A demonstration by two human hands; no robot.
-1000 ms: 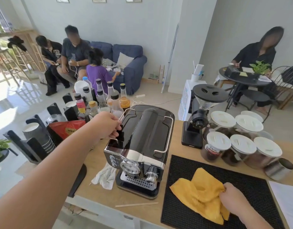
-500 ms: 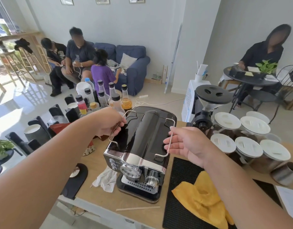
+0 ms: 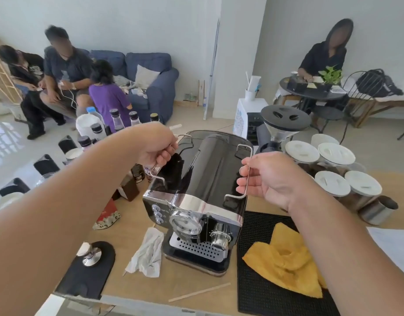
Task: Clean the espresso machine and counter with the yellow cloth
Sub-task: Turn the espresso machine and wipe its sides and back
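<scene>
The black and chrome espresso machine [image 3: 203, 179] stands on the wooden counter [image 3: 132, 215], tipped slightly with its front facing me. My left hand [image 3: 158, 147] is closed around the wire rail on the machine's left top edge. My right hand [image 3: 269, 179] grips the wire rail on the right top edge. The yellow cloth [image 3: 285, 267] lies crumpled on the black rubber mat [image 3: 265, 297] to the right of the machine, partly hidden by my right forearm, with no hand on it.
A white rag [image 3: 148, 254] and a tamper [image 3: 91, 256] on a dark pad lie left of the machine. Syrup bottles [image 3: 115, 119] stand behind left. A grinder [image 3: 281, 126], lidded jars [image 3: 333, 165] and a metal cup [image 3: 379, 208] crowd the right. A wooden stick [image 3: 198, 291] lies near the front edge.
My right hand let go of the yellow cloth, rose to the machine's right rail and closed on it. My left hand kept its hold on the left rail. The view shifted closer.
</scene>
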